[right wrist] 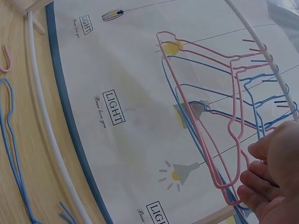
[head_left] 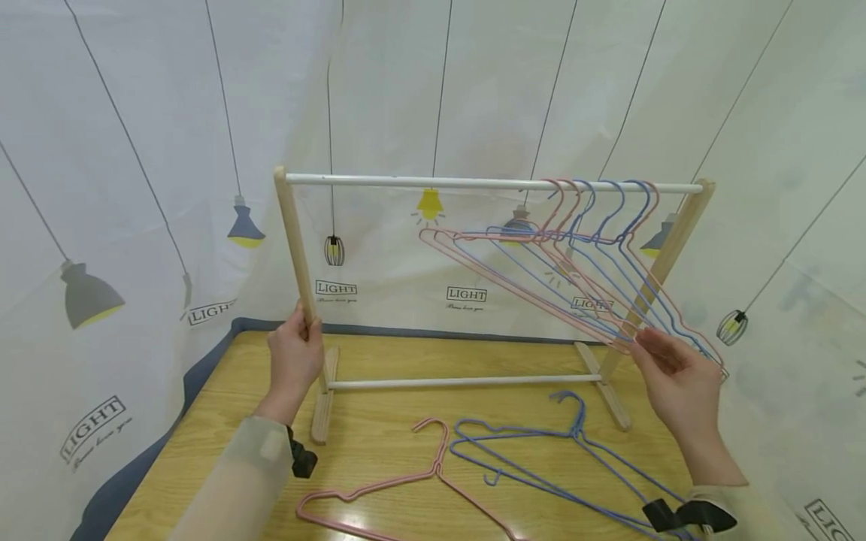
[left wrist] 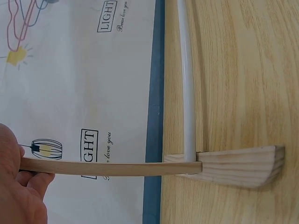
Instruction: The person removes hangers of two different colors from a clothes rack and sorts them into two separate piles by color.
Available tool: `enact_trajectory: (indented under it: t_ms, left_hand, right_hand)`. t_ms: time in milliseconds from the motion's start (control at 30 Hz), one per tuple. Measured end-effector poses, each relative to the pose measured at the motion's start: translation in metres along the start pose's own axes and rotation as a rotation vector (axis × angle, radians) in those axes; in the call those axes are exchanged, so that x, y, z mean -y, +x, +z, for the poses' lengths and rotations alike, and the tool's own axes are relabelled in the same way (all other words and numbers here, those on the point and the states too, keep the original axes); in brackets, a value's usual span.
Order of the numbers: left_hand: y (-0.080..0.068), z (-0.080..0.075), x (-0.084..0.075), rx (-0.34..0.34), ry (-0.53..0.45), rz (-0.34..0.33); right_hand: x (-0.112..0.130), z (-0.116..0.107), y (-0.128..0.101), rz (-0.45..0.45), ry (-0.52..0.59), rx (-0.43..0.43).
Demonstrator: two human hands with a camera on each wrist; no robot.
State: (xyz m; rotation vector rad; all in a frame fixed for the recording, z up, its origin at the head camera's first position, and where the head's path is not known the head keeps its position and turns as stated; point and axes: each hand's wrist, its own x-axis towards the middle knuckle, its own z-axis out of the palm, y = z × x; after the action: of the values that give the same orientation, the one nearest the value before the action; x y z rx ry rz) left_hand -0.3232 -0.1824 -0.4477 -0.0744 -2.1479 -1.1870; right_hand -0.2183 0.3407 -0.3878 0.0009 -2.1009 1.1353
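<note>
A small wooden clothes rack with a white top rail (head_left: 473, 182) stands on the wooden table (head_left: 379, 361). My left hand (head_left: 301, 330) grips the rack's left post (head_left: 296, 248) at mid-height; the left wrist view shows that hand (left wrist: 18, 196) curled round the post (left wrist: 117, 168) above its foot (left wrist: 243, 165). Several pink and blue wire hangers (head_left: 541, 278) hang bunched at the rail's right end. My right hand (head_left: 643, 346) pinches their lower right corners; in the right wrist view its fingers (right wrist: 261, 186) curl at the pink hanger's end (right wrist: 229, 198).
A pink hanger (head_left: 406, 481) and blue hangers (head_left: 541, 466) lie flat on the table in front of the rack. A white curtain printed with lamps (head_left: 135, 225) hangs close behind and to both sides. The rack's lower white rail (head_left: 460, 382) spans its feet.
</note>
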Motion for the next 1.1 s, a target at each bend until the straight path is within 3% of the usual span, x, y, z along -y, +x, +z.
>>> enact_trajectory:
  t_ms: [300,533,667,800,933,1100]
  left_hand:
    - [0.000,0.000,0.000,0.003,-0.004,-0.007]
    - [0.000,0.000,0.001,0.002,-0.013,-0.011]
    - [0.000,0.000,0.001,0.003,-0.012,-0.015]
    - [0.001,0.000,0.001,0.001,-0.006,-0.015]
    - [0.001,0.000,0.001,-0.001,0.005,-0.011]
    - [0.000,0.001,0.000,0.004,-0.001,-0.007]
  right_hand:
    - [-0.010,0.012,0.004,0.019,0.063,0.210]
    - [-0.004,0.029,-0.004,0.033,0.234,0.289]
    - [0.003,0.034,-0.006,0.018,0.270,0.323]
    - [0.011,0.036,-0.006,-0.006,0.412,0.360]
    - [0.016,0.040,-0.007,-0.006,0.551,0.348]
    - [0.022,0.045,-0.009,-0.014,0.610,0.257]
